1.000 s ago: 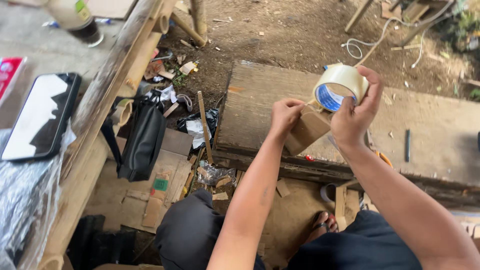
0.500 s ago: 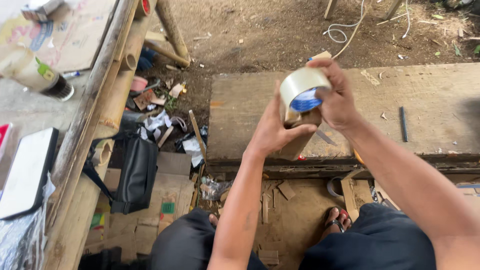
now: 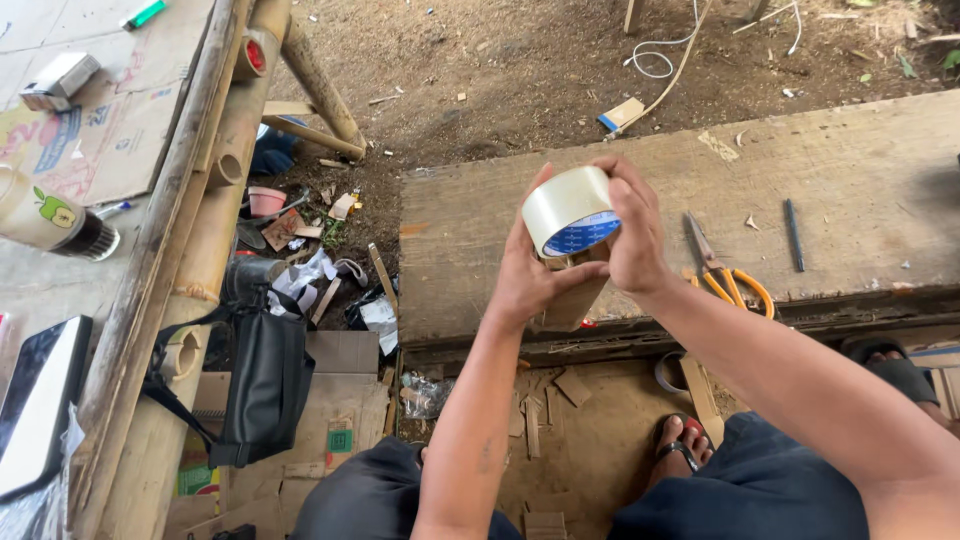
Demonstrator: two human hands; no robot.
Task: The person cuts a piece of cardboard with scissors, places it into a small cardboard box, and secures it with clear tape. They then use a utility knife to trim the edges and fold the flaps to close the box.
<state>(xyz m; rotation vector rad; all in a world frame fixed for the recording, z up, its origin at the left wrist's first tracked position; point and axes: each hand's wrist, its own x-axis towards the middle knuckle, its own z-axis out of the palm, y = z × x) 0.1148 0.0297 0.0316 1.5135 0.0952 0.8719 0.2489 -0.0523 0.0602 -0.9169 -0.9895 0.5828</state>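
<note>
Close to us, we see our own knees in dark shorts and a foot in a sandal (image 3: 682, 447) on the dirt floor, with little cardboard scraps (image 3: 560, 395) lying about. Just above that, our left hand (image 3: 527, 272) and right hand (image 3: 630, 235) are both up in front of us. The right hand is closed around a roll of clear tape (image 3: 567, 208), smooth and shiny, with a blue ring inside. The left hand has its grip closed on a small brown cardboard piece (image 3: 572, 300), flat and dull, and its fingers also touch the roll from below. The tape sits right on top of the cardboard, held above the near edge of the desk (image 3: 860, 170), a rough, grey, worn wooden board. We judge the taping is just getting going: we cannot see any strip pulled out or stuck on yet. Farther off on the board lie scissors (image 3: 722, 270) with orange handles and a thin dark pen (image 3: 793, 234).
</note>
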